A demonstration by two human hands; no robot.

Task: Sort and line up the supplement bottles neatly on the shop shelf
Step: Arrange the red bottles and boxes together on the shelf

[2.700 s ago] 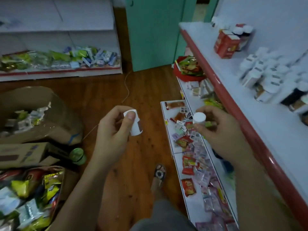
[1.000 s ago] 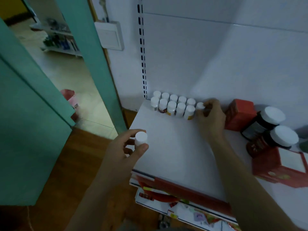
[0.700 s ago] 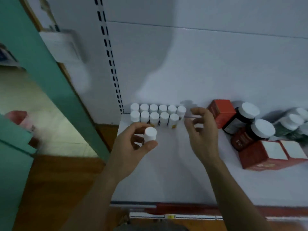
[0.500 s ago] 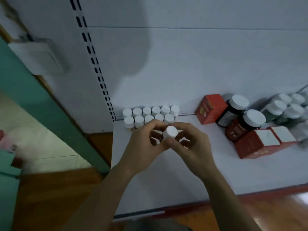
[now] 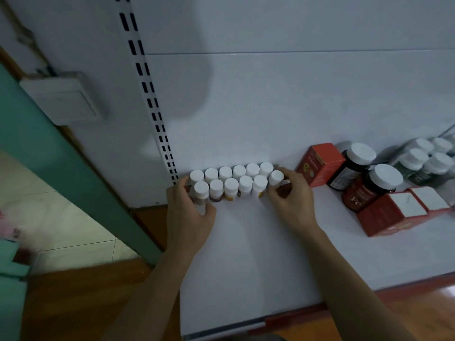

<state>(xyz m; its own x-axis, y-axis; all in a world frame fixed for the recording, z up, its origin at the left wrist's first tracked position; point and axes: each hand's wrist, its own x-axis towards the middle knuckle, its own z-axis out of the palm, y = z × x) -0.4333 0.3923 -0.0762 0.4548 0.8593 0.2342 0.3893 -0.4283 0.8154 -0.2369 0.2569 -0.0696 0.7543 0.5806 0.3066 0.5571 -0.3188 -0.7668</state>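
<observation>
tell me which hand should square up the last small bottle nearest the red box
Right. The right hand pinches that end bottle, which looks slightly off the front row; the left hand is at the far end, holding the first bottle.

A green door frame slants down the left, with a white switch box on the wall above it and a white slotted upright just beside that. Past the frame lies a pale tiled floor, which meets a wooden floor nearer the camera; a pink blur at the far left edge may be some container. To the right, one red carton stands upright against the white back panel, and two more red cartons lie side by side, touching, white ends up.
</observation>
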